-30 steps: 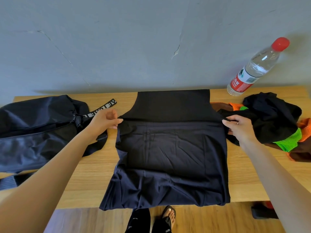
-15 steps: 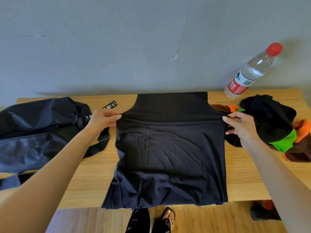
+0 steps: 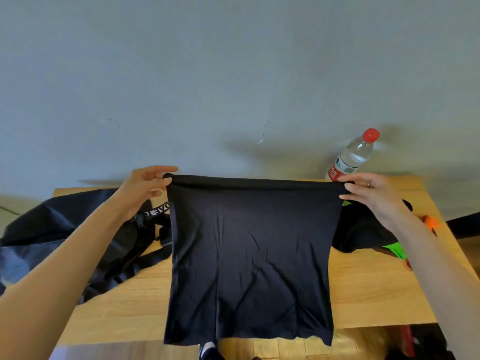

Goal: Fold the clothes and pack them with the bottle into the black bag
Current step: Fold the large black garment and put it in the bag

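A dark navy garment hangs in the air above the wooden table, folded over along its top edge. My left hand pinches its upper left corner and my right hand pinches its upper right corner. The black bag lies at the table's left with its straps spread toward the middle. A clear water bottle with a red cap and red label stands at the back right by the wall. More clothes, black with green and orange mesh, are heaped on the right, partly hidden by my right arm.
A grey wall rises right behind the table. Wooden floor and a foot show below the table's front edge. A red and dark object sits on the floor at the lower right.
Both hands have lifted the navy garment off the table by its folded edge; it now hangs instead of lying flat. The camera has tilted upward.
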